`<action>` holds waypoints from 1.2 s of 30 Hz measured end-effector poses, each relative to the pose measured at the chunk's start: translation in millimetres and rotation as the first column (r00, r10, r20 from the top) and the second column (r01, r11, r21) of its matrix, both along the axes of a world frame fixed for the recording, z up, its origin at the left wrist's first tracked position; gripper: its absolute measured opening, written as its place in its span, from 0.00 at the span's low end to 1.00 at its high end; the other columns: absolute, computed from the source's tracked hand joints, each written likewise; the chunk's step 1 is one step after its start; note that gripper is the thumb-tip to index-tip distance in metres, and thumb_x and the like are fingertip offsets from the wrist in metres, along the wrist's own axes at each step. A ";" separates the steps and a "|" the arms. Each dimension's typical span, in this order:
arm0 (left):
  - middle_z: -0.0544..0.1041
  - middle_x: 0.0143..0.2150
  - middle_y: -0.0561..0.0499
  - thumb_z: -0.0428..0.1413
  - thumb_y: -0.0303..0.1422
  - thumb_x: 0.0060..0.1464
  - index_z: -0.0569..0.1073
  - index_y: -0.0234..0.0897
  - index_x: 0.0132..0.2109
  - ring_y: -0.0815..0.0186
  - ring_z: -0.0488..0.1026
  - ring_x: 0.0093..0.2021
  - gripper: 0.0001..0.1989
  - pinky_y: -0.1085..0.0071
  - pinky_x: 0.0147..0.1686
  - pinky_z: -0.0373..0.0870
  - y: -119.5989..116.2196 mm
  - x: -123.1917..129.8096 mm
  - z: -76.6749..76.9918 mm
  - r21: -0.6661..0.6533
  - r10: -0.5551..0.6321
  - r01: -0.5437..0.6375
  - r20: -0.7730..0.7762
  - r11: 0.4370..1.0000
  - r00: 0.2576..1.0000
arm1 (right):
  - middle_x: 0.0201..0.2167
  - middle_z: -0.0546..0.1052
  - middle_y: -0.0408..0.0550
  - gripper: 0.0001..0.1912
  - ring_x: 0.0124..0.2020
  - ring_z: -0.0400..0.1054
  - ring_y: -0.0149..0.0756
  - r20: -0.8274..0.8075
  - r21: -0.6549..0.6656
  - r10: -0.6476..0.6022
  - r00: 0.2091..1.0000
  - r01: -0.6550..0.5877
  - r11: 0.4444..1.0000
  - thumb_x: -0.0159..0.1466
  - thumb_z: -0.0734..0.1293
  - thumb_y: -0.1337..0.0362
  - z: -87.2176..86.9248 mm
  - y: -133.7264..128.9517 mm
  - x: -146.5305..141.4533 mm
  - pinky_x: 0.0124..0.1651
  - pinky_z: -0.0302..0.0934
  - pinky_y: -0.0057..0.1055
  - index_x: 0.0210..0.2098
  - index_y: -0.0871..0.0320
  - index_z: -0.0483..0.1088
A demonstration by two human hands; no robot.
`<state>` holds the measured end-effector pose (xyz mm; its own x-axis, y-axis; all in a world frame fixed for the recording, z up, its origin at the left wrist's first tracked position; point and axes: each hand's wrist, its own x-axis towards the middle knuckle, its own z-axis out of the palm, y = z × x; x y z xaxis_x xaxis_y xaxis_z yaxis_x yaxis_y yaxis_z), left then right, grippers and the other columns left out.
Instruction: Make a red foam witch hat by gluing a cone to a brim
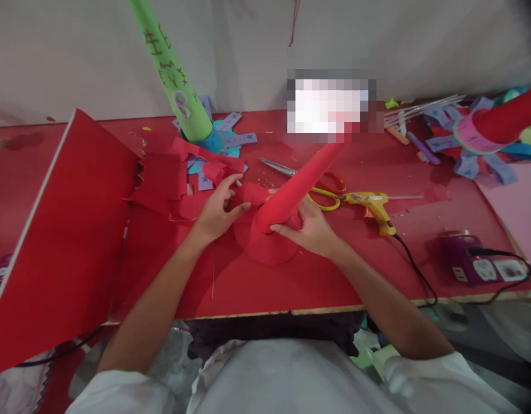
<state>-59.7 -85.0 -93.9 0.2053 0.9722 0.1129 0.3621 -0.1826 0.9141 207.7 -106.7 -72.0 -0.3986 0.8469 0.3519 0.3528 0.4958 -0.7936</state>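
A long red paper tube (302, 187) leans up and to the right from a round red paper base (267, 247) on the table. My right hand (314, 230) grips the tube's lower end, thumb in front and fingers partly hidden behind it. Just left of the tube, my left hand (217, 210) is open, its thumb and forefinger apart beside a curved red paper piece (250, 195). Whether the fingertips touch that piece I cannot tell. Behind the left hand lie a small red roll (216, 171) and cut red paper (161, 178).
Scissors (328, 198) and a yellow glue gun (371, 204) with a cord lie right of the tube. A purple power socket block (468, 259) sits near the front edge. Decorated green (179, 92) and red (511, 123) tubes stand behind. A large red sheet (71, 241) rises at left.
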 end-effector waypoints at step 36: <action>0.56 0.82 0.39 0.48 0.60 0.71 0.59 0.39 0.79 0.45 0.45 0.84 0.41 0.33 0.80 0.28 -23.2 9.7 36.1 0.056 -0.300 0.503 -0.745 0.862 0.596 | 0.72 0.71 0.56 0.41 0.74 0.65 0.58 0.163 -0.085 0.225 0.961 -0.213 0.973 0.68 0.71 0.39 -3.6 5.7 8.6 0.75 0.61 0.63 0.74 0.48 0.63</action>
<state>-50.1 -108.3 -57.8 0.6822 0.7308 -0.0238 0.6959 -0.6391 0.3275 216.3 -101.0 -75.6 -0.6263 0.7511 0.2089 0.3743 0.5248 -0.7645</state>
